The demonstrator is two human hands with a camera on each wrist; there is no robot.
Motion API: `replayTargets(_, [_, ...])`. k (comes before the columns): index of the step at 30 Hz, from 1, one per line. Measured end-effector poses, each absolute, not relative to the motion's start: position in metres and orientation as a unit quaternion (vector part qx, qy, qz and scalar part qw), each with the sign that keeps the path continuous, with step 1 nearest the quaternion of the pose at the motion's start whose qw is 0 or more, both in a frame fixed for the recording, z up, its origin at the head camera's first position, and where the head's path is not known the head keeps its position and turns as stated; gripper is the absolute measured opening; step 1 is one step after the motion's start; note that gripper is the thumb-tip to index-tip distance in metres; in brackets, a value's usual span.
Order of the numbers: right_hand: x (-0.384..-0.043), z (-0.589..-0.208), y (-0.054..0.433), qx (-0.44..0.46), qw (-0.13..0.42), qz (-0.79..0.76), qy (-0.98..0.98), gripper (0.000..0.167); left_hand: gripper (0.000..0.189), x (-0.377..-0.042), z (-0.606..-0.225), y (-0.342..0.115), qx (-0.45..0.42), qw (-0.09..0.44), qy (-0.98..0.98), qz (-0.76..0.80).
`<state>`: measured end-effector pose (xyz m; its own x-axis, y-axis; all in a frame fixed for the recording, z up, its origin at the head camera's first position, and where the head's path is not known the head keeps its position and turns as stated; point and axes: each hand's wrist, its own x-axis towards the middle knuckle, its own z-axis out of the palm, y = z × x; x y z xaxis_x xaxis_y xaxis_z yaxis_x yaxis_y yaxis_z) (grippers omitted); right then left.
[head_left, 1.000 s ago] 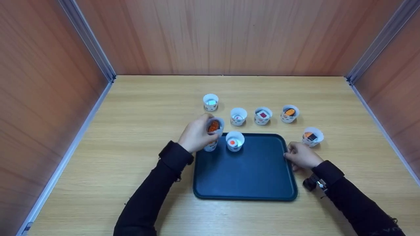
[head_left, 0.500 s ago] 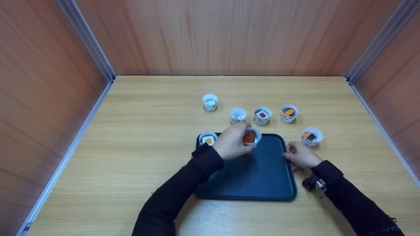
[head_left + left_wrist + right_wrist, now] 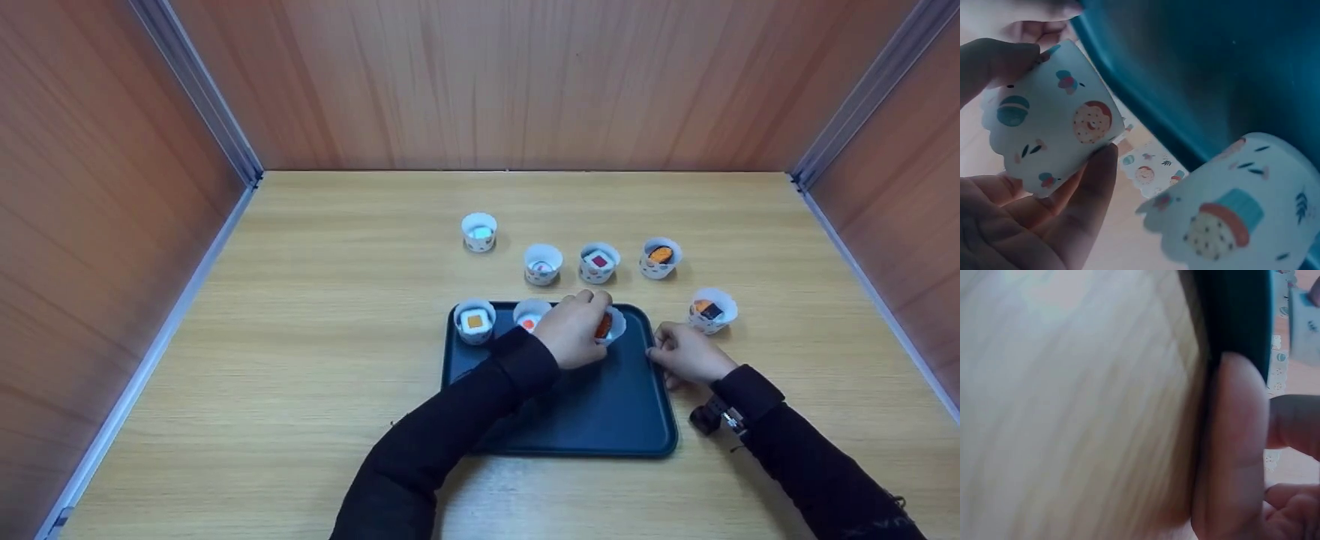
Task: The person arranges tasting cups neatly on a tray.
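My left hand (image 3: 576, 331) grips a white paper cup (image 3: 613, 327) over the far right part of the dark tray (image 3: 585, 442). An orange-red piece shows inside that cup. In the left wrist view, thumb and fingers lie around the held cup (image 3: 1061, 115), printed with doughnuts and macarons. On the tray's far side stand a cup with a white-and-yellow square piece (image 3: 475, 322) and a cup with a red-dotted piece (image 3: 531, 309), partly hidden by my left hand. My right hand (image 3: 691, 354) pinches the tray's right rim, its thumb (image 3: 1235, 439) against the edge.
Beyond the tray stand more filled cups: a far-left cup (image 3: 479, 232), a middle cup (image 3: 543, 265), a red-square cup (image 3: 598, 263) and an orange-piece cup (image 3: 660, 259). Another cup (image 3: 712, 311) is just beyond my right hand. Wooden panels (image 3: 525, 90) enclose the table.
My left hand has carried the cup with the orange-red piece rightwards, from above the tray's far left corner past the red-dotted cup. My right hand has stayed at the tray's rim.
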<state>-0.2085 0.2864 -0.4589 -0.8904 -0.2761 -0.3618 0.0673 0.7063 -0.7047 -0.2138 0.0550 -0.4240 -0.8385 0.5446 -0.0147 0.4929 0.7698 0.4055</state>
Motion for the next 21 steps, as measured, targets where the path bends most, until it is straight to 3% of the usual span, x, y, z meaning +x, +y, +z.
replayTargets(10, [-0.209, -0.46, 0.287, -0.069, 0.217, -0.372, 0.9, 0.012, 0.046, -0.221, -0.436, 0.07, 0.263, 0.058, 0.956, 0.116])
replayTargets(21, [-0.208, -0.46, 0.286, -0.066, 0.217, -0.372, 0.9, 0.013, 0.05, -0.223, -0.436, 0.069, 0.248, 0.063, 0.96, 0.112])
